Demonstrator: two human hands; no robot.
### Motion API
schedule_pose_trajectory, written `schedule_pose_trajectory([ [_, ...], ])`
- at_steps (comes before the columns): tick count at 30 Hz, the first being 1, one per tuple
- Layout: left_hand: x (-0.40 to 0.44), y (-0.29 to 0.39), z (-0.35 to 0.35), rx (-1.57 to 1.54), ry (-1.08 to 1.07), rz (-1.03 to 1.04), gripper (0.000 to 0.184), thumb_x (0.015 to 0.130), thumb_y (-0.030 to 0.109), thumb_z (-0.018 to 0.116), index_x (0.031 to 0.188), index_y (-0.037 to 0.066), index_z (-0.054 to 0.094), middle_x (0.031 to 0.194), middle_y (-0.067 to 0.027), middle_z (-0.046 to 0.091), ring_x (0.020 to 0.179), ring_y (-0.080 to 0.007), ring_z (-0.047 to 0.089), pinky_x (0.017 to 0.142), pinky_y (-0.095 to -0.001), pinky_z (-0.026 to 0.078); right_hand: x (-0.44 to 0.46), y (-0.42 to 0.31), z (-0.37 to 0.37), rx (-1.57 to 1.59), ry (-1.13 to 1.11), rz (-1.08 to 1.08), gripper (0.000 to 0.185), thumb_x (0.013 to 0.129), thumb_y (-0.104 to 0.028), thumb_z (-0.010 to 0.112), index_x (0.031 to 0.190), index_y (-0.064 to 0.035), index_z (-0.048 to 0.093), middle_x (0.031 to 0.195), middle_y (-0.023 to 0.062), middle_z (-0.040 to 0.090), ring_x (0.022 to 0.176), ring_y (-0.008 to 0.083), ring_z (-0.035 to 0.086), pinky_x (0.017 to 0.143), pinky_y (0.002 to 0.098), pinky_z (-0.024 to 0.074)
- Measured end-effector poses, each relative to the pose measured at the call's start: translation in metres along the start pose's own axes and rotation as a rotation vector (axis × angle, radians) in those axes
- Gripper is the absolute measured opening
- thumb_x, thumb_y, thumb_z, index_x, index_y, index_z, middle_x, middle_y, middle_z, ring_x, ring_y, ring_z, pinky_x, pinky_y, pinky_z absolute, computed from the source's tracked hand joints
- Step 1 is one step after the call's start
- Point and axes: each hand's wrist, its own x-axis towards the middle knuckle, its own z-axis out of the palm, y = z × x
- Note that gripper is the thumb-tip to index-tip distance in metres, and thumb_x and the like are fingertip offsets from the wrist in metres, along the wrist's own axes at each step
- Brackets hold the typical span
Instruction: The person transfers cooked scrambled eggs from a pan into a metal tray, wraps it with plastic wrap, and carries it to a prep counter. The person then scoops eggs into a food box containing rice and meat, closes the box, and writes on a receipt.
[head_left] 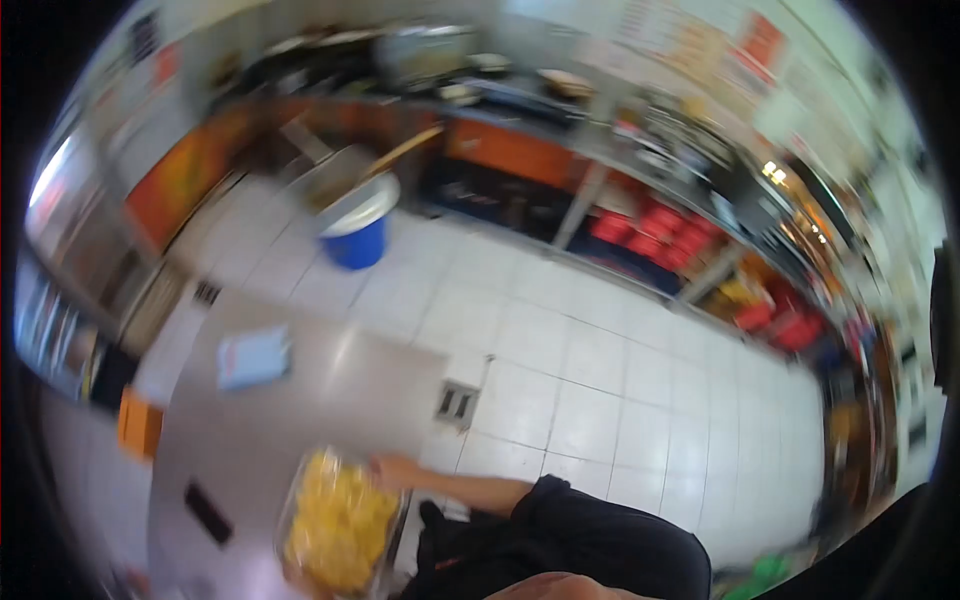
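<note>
Right hand (393,473): clamped on the upper right edge of a clear rectangular tray (401,515) filled with yellow pieces (340,520). Left hand (297,577): at the lower left corner of the same tray, mostly hidden; whether its fingers are closed cannot be told. The tray is at the near edge of the table, close to the person's black-clothed body; whether its base touches the tabletop is not visible.

Surroundings, in descending size: a white tiled floor (600,400); a long metal counter with orange panels (515,148); a rectangular grey metal table (250,440); a round blue bucket (356,246) on the floor beyond the table; a flat light-blue packet (253,357) at the table's far end; and a black rectangular object (208,513) beside the tray.
</note>
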Motion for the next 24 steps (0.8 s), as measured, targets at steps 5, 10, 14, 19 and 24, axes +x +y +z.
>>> schedule_pose_trajectory([
  [5, -0.039, 0.016, 0.167, 0.299, -0.161, 0.309, 0.050, 0.091, 0.040, 0.037, 0.124, 0.001, 0.040, 0.121, -0.0171, 0.042, 0.105, -0.0274, 0.046, 0.089, -0.0374, 0.039, -0.105, 0.069, -0.044, 0.184, 0.177, -0.097, 0.041, 0.085, -0.041, 0.048, 0.089, -0.0007, 0.052, 0.076, 0.0226, 0.058, 0.076, 0.0393, 0.056, 0.069, 0.0459, 0.0428],
  [10, -0.128, -0.030, 0.307, 0.491, -0.342, 0.498, 0.046, 0.091, 0.037, 0.039, 0.117, -0.001, 0.046, 0.111, -0.0174, 0.049, 0.097, -0.0268, 0.050, 0.084, -0.0360, 0.042, -0.225, 0.178, -0.133, 0.196, 0.349, 0.132, 0.044, 0.087, -0.044, 0.043, 0.089, -0.0012, 0.052, 0.074, 0.0204, 0.058, 0.076, 0.0391, 0.056, 0.069, 0.0455, 0.0423],
  [14, -0.209, -0.102, 0.400, 0.569, -0.535, 0.567, 0.044, 0.091, 0.035, 0.041, 0.111, -0.003, 0.051, 0.102, -0.0177, 0.054, 0.090, -0.0263, 0.054, 0.080, -0.0349, 0.045, -0.354, 0.269, -0.190, 0.336, 0.599, 0.299, 0.051, 0.084, -0.048, 0.042, 0.091, 0.0004, 0.053, 0.078, 0.0220, 0.060, 0.076, 0.0386, 0.058, 0.069, 0.0455, 0.0440],
  [19, -0.277, -0.223, 0.504, 0.616, -0.924, 0.561, 0.042, 0.090, 0.032, 0.044, 0.104, -0.005, 0.057, 0.092, -0.0180, 0.061, 0.081, -0.0256, 0.058, 0.076, -0.0334, 0.048, -0.509, 0.362, -0.243, 0.519, 0.836, 0.632, 0.059, 0.086, -0.057, 0.033, 0.084, -0.0012, 0.053, 0.070, 0.0219, 0.058, 0.072, 0.0388, 0.057, 0.066, 0.0457, 0.0425],
  [24, -0.503, -0.313, 0.616, 0.931, -0.817, 0.851, 0.044, 0.089, 0.035, 0.048, 0.072, -0.004, 0.057, 0.068, -0.0107, 0.059, 0.057, -0.0193, 0.050, 0.054, -0.0327, 0.039, -0.638, 0.478, -0.274, 0.695, 1.153, 0.917, 0.066, 0.085, -0.062, 0.031, 0.077, -0.0021, 0.057, 0.070, 0.0209, 0.059, 0.073, 0.0361, 0.059, 0.066, 0.0429, 0.0435],
])
